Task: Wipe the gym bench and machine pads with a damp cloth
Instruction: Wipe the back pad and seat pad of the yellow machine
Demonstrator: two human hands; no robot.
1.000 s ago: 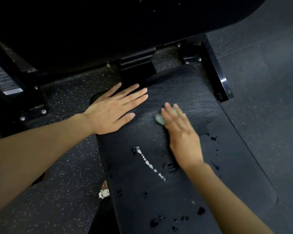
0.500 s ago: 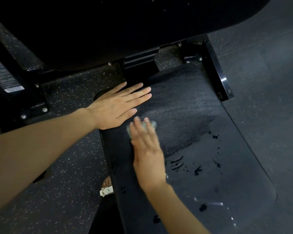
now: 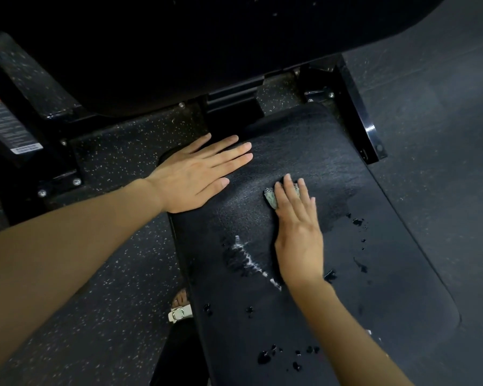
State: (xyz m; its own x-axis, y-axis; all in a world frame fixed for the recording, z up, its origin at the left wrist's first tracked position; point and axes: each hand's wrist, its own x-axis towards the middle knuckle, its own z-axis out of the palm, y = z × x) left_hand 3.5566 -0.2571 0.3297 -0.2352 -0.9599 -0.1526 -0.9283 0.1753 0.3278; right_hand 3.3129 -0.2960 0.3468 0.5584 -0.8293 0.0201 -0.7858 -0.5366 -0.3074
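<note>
Your right hand [image 3: 299, 235] presses the cloth [image 3: 270, 197] under straight fingers [image 3: 290, 190], mid-pad [image 3: 374, 260]. The wet streak [image 3: 247, 256] lies nearer you, just left of that wrist. Your left hand [image 3: 195, 176] rests flat on the pad, fingers together.

black padded desk [image 3: 388, 274], water drops [image 3: 264, 356] and a whitish streak [image 3: 248, 257] on it, left hand [image 3: 195, 176] flat, right hand [image 3: 299, 238] pressing a little cloth [image 3: 271, 199]

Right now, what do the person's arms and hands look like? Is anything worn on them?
Both arms are bare as far as the view shows: no sleeve covers the left forearm or the right forearm. The left hand and the right hand wear no glove. I see no ring, watch or bracelet. The fingernails look short and unpainted.
</note>
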